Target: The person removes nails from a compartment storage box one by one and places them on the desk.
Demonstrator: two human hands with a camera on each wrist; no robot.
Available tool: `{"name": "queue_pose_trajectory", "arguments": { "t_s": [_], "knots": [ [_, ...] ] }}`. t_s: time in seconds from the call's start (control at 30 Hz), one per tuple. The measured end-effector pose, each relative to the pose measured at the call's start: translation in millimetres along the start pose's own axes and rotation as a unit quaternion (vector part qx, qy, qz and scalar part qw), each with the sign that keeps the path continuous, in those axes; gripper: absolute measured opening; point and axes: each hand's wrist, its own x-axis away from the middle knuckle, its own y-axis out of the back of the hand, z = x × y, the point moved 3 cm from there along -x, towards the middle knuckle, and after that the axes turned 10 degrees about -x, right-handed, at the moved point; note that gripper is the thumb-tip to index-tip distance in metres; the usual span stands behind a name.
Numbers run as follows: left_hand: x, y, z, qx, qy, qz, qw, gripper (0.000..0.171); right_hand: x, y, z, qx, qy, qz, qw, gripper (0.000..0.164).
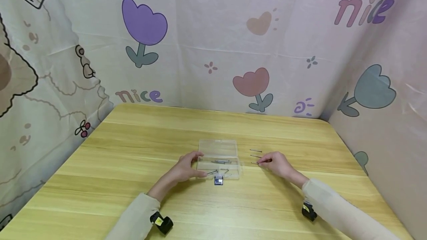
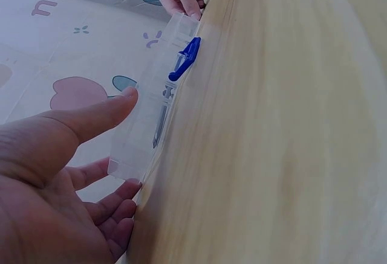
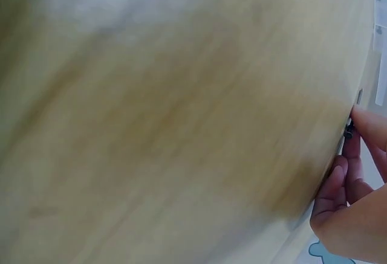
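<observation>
A clear plastic box (image 1: pixel 239 169) lies with its lid (image 1: pixel 218 148) folded back, several thin metal nails (image 1: pixel 221 161) in its compartments and a blue latch (image 1: pixel 218 180) at its front. My left hand (image 1: pixel 185 167) holds the box's left end between thumb and fingers; in the left wrist view the thumb reaches along the front side. To the right of the box, my right hand (image 1: pixel 275 163) pinches a nail (image 1: pixel 254 163) low at the table surface. Behind it lie two more nails, one farther back (image 1: pixel 255 150) and one nearer (image 1: pixel 255 156), roughly parallel. Fingers partly hide the pinched nail.
The box stands on a wood-grain table (image 1: pixel 150 132). A printed curtain (image 1: pixel 200 29) hangs behind the table and along both sides. Each sleeve carries a black wrist camera, one on the left (image 1: pixel 161 223) and one on the right (image 1: pixel 309 211).
</observation>
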Motion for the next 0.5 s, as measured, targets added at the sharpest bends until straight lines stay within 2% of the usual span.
{"name": "queue_pose_trajectory", "arguments": {
  "t_s": [0.5],
  "knots": [
    [0.4,-0.1,-0.4,-0.003,0.002,-0.003,1.0,0.069,-1.8,2.9,-0.8,-0.022,-0.033,0.018,0.999,0.008]
  ]
}}
